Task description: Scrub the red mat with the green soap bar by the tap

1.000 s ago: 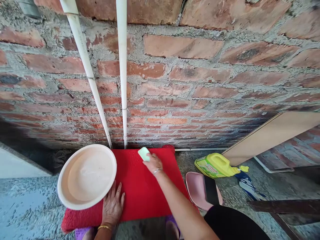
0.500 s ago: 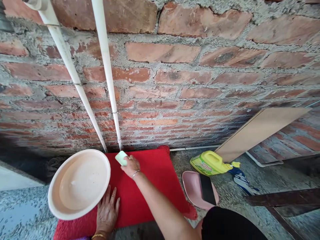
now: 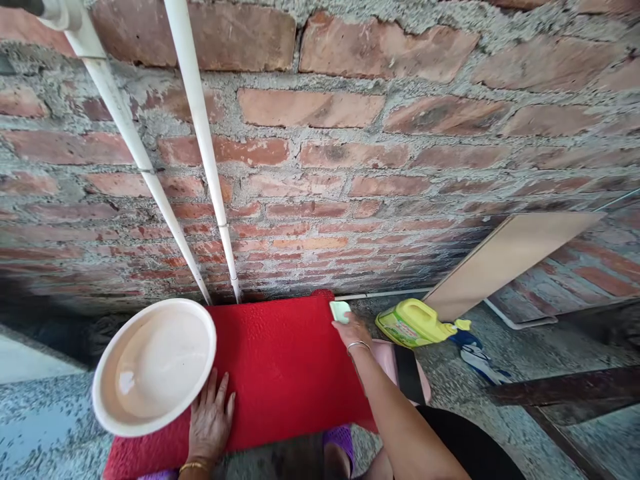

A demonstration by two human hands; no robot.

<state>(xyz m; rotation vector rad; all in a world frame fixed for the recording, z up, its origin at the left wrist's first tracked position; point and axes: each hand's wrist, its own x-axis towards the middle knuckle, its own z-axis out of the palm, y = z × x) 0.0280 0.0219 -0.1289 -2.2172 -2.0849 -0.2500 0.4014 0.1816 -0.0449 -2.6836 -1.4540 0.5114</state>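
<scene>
Green bar (image 3: 339, 309) in right fingers (image 3: 342, 327), red cloth (image 3: 280, 373)

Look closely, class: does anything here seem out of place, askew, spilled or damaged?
Perhaps the pale basin: in this view its rim reaches past the left edge of the red cloth, so it looks off-centre. Patches of floor at far left may be wet, or only shiny; I cannot tell.

Bare left hand (image 3: 210, 419) with gold bracelet (image 3: 194, 465), right hand (image 3: 353, 329) with silver bangle (image 3: 359, 345); black clothing (image 3: 463, 443), 2 purple shoes (image 3: 342, 439).
</scene>
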